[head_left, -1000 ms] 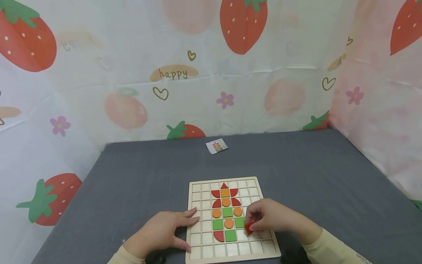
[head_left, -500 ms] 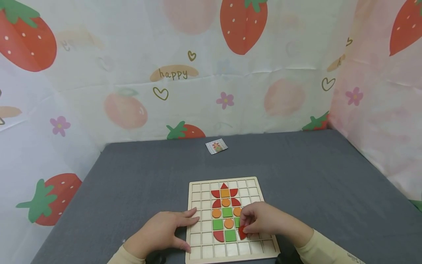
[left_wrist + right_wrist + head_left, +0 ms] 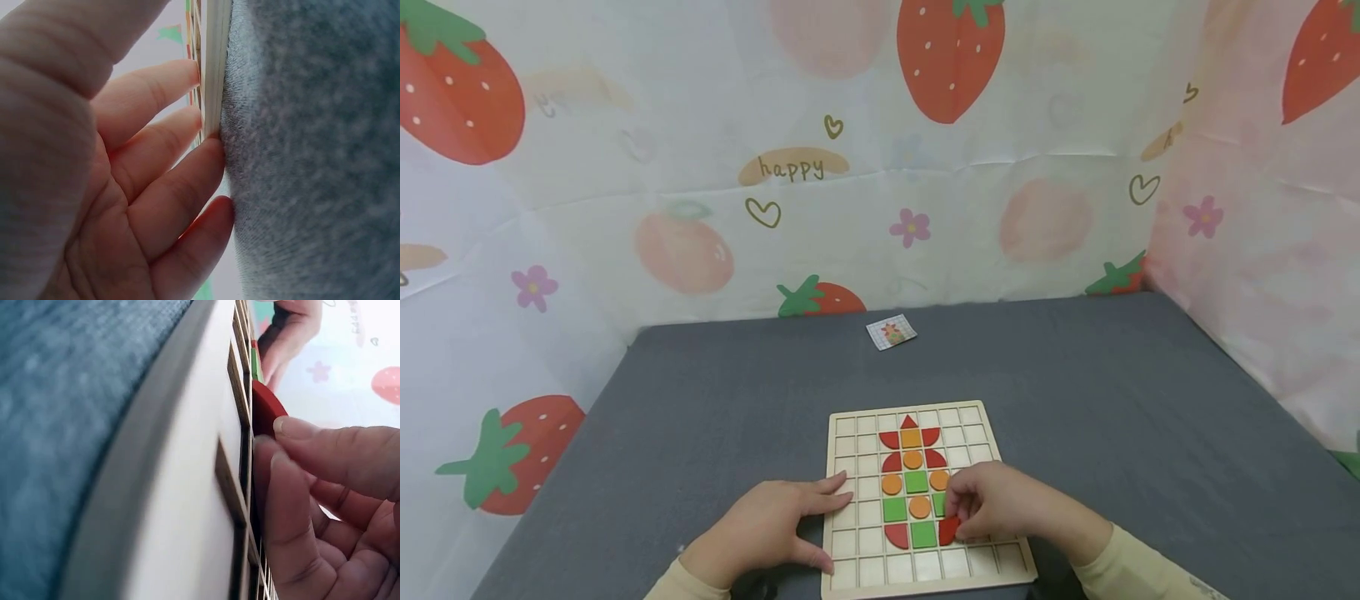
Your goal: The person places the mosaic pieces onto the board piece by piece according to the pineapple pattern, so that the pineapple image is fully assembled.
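A wooden grid board lies on the grey cloth, with red, orange and green pieces set in its cells. My left hand rests at its left edge, fingers spread, fingertips touching the rim in the left wrist view. With thumb and fingers my right hand pinches a red quarter-circle piece at the cell right of the lowest green square. The right wrist view shows this red piece standing a little proud of the grid, thumb on its edge. Fingers partly cover the green square above.
A small picture card with a flower pattern lies near the back of the grey-covered table. Strawberry-printed cloth hangs behind and at both sides. A matching red quarter-circle sits left of the lowest green square.
My right hand has moved left with the red quarter-circle, which has turned and come down into the cell beside the lowest green square. The left hand stays in place.
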The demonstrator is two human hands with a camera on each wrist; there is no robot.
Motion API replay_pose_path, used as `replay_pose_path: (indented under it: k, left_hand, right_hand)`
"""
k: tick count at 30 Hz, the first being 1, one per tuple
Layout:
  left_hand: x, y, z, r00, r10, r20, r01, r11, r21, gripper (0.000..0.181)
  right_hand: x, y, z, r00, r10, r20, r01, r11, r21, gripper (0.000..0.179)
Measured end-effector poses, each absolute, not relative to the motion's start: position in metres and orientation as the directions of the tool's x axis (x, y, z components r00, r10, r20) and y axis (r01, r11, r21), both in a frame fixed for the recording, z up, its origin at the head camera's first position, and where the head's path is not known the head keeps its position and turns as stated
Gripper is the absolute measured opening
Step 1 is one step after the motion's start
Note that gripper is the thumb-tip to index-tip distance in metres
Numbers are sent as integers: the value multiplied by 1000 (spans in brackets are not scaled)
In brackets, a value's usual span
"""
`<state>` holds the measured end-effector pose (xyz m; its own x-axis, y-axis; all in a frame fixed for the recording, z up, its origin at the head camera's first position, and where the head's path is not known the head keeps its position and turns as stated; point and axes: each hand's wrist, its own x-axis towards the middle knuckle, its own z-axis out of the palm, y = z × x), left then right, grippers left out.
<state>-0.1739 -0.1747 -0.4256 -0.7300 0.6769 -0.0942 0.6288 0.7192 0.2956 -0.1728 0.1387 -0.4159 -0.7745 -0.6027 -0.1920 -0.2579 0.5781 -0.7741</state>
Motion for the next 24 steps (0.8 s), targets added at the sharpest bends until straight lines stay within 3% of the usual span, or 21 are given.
replay_pose_path:
  k: [24]
  left_hand:
    - [-176,-175,-423,-727,678,-109,628,720,295,82]
  right_hand:
    - [-180,141,-410,-782,-610,-130,-343,595,-727,11]
